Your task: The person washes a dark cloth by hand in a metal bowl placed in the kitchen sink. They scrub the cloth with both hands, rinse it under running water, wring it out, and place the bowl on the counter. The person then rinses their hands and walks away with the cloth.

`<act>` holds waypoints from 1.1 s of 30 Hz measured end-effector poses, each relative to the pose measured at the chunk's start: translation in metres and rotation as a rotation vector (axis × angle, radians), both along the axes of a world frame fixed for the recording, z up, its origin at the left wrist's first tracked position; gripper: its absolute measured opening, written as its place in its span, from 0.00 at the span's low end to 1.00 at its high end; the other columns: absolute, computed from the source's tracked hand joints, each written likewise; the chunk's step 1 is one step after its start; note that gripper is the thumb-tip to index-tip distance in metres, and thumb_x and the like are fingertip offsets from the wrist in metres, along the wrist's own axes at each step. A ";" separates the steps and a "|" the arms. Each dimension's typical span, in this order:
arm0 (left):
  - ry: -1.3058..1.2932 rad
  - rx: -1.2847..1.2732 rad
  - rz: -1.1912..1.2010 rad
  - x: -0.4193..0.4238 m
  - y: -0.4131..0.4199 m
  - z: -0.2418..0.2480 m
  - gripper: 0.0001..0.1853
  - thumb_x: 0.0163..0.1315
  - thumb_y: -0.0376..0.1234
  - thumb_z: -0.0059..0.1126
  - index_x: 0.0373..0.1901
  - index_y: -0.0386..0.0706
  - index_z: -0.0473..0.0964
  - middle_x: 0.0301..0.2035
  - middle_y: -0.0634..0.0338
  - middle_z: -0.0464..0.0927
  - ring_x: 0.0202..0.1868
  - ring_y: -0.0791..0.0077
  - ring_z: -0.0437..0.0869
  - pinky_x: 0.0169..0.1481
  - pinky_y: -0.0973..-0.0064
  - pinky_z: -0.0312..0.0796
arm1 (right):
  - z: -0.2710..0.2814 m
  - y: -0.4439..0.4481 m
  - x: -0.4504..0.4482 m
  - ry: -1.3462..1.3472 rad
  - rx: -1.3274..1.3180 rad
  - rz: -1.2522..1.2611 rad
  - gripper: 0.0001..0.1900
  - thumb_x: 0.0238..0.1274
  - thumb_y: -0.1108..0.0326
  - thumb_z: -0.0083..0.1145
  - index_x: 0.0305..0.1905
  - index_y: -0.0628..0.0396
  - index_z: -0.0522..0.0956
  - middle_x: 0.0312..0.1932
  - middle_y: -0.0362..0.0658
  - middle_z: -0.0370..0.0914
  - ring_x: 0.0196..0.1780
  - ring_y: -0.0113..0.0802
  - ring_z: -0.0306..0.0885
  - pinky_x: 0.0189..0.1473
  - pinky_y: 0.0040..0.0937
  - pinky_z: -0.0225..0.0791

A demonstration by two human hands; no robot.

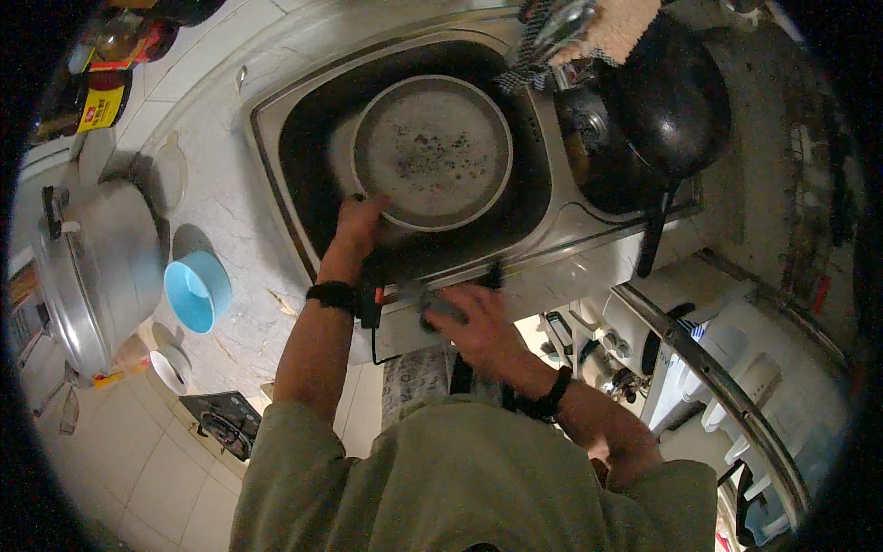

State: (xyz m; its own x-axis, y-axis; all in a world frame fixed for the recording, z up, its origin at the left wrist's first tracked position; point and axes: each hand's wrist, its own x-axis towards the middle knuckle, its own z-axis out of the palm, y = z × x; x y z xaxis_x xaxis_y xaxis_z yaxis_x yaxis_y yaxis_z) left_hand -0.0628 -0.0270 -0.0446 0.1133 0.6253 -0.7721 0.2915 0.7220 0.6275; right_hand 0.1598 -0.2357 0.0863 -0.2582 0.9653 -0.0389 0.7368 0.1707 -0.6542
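A round metal pan (434,152) with dark specks on its base lies in the sink basin (310,110). At the pan's lower left rim, my left hand (362,217) grips the edge, thumb towards the inside. My right hand (476,317) is near the sink's front edge, blurred, with its fingers curled round a dark grey thing (445,314) whose kind I cannot tell.
A black wok (669,117) stands in the second basin, handle pointing towards me. Cloths (607,34) hang at the back. Left on the counter are a blue bowl (196,291), a large aluminium pot (103,276) and a white cup (170,369). A dish rack (717,379) stands right.
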 end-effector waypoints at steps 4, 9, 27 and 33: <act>-0.376 -0.292 0.268 -0.012 -0.006 -0.039 0.34 0.63 0.35 0.70 0.69 0.33 0.69 0.60 0.47 0.81 0.60 0.55 0.85 0.63 0.58 0.81 | 0.018 0.028 0.056 0.121 -0.080 0.032 0.21 0.55 0.67 0.69 0.56 0.43 0.85 0.64 0.50 0.76 0.65 0.55 0.73 0.67 0.57 0.68; -0.101 0.255 -0.692 -0.021 -0.001 -0.051 0.31 0.65 0.31 0.64 0.70 0.35 0.69 0.59 0.47 0.81 0.56 0.54 0.87 0.56 0.57 0.85 | -0.013 0.051 0.142 -0.329 0.164 -0.594 0.24 0.60 0.65 0.68 0.64 0.46 0.82 0.68 0.53 0.72 0.69 0.57 0.69 0.71 0.57 0.63; 0.549 0.655 -0.500 0.001 0.013 0.141 0.30 0.66 0.27 0.57 0.70 0.35 0.63 0.58 0.34 0.80 0.56 0.31 0.83 0.61 0.48 0.75 | -0.035 0.046 0.153 -0.491 0.226 -0.628 0.26 0.65 0.61 0.65 0.68 0.47 0.78 0.71 0.55 0.69 0.69 0.60 0.67 0.71 0.62 0.60; 0.657 0.702 -0.517 0.002 0.010 0.195 0.42 0.58 0.21 0.64 0.76 0.39 0.59 0.63 0.36 0.76 0.60 0.35 0.81 0.62 0.49 0.76 | -0.031 0.044 0.151 -0.484 0.172 -0.634 0.27 0.66 0.61 0.64 0.69 0.48 0.77 0.72 0.56 0.68 0.69 0.59 0.67 0.73 0.67 0.56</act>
